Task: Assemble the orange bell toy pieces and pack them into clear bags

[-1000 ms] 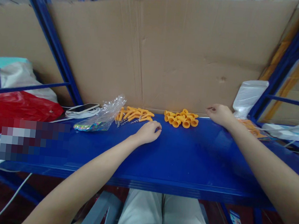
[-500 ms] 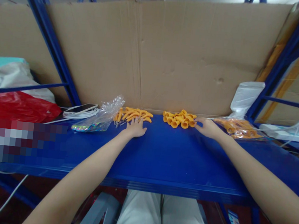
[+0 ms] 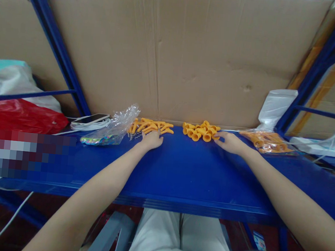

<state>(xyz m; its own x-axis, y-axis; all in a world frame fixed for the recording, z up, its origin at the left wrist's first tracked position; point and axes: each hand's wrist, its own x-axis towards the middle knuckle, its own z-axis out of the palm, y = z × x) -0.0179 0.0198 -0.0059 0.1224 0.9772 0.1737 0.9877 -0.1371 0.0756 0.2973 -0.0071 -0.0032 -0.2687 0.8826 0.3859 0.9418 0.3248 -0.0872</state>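
Note:
My left hand [image 3: 153, 139] rests at the near edge of a pile of orange curved pieces [image 3: 167, 131], its fingers bent in over them. Its fingertips are partly hidden, so what they pinch does not show. Thin metal spirals [image 3: 131, 136] stick out from the pile's left end. To the right, a heap of orange funnel-shaped pieces [image 3: 195, 136] lies on the blue shelf [image 3: 180, 174], several with wide mouths facing me. My right hand [image 3: 231, 142] reaches the heap's right side, thumb and finger closed around the outermost funnel-shaped piece [image 3: 214, 136].
A clear bag with colourful contents [image 3: 101, 139], a phone [image 3: 92, 119] and a coiled white cable [image 3: 89, 126] lie on the left. A clear bag of orange pieces [image 3: 268, 142] and a white power strip [image 3: 316, 147] lie right. Cardboard [image 3: 206, 58] walls the back; blue posts [image 3: 64, 60] flank it.
My left hand's fingers, spread before, are now curled in at the pile's edge. My right hand has moved slightly left, onto the outermost funnel-shaped piece. The view has tilted a little.

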